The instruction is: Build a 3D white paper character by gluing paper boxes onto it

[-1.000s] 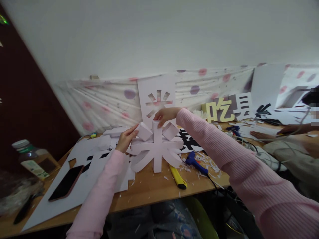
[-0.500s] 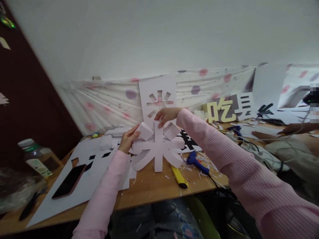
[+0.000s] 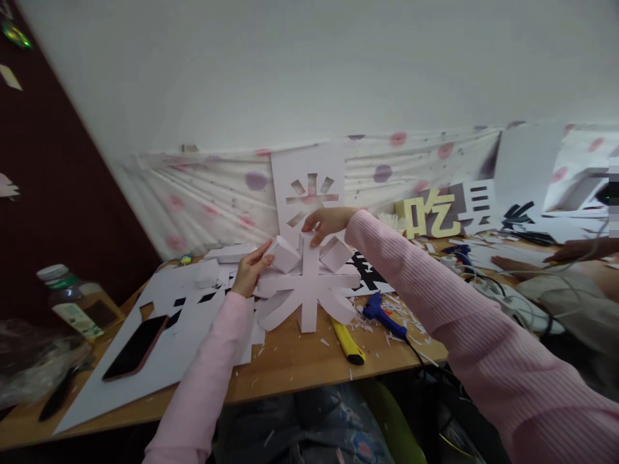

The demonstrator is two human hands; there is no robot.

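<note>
A white three-dimensional paper character [image 3: 309, 283] stands upright on the wooden table [image 3: 285, 374]. My right hand [image 3: 326, 223] grips the top of its vertical bar from above, thumb and fingers bent around it. On the left, my left hand [image 3: 252, 265] pinches the small box-shaped stroke at the upper left of the character. Behind it, a white sheet [image 3: 307, 161] with the strokes cut out leans on the wall. A yellow utility knife [image 3: 348, 341] lies in front at the right, and a blue glue gun [image 3: 384, 314] rests beside it.
At left lie a phone [image 3: 136, 348] on white board [image 3: 97, 399], a bottle [image 3: 72, 303] and a black-handled tool [image 3: 58, 394]. Paper scraps litter the right side. Yellow [image 3: 432, 216] and white [image 3: 476, 206] characters stand behind. Another person's hand [image 3: 515, 265] and cables [image 3: 507, 299] are far right.
The view has shifted very slightly. Both hands keep their places on the white paper character, which stands as before.
</note>
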